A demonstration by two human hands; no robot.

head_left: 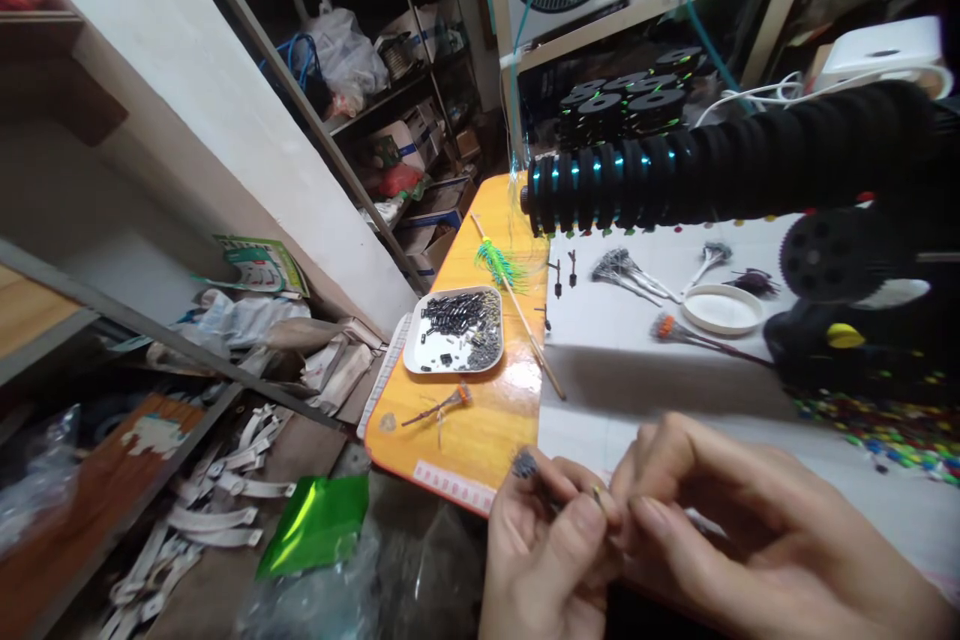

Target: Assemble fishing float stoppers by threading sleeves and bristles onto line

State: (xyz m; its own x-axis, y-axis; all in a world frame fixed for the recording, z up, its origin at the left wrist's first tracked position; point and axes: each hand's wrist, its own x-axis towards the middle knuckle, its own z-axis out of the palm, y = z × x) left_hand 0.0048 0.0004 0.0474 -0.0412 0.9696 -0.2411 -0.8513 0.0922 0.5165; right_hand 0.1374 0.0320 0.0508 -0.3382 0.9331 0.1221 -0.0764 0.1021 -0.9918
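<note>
My left hand (544, 545) is closed in a pinch around a thin dark stick with a small beaded tuft (524, 465) at its far end. My right hand (739, 530) pinches a tiny piece against that stick right beside the left fingertips; the piece is too small to name. Both hands hover at the near edge of the white sheet (645, 390) on the orange table (480, 420). A white tray of small black parts (455, 330) lies farther out to the left.
A long rod of black spools (675, 182) spans the table's far side. Tufted sticks (626, 272), a white lid (722, 309), a green-feathered rod (510, 290) and coloured beads (885, 430) lie about. Cluttered shelves (360, 70) and floor litter fill the left.
</note>
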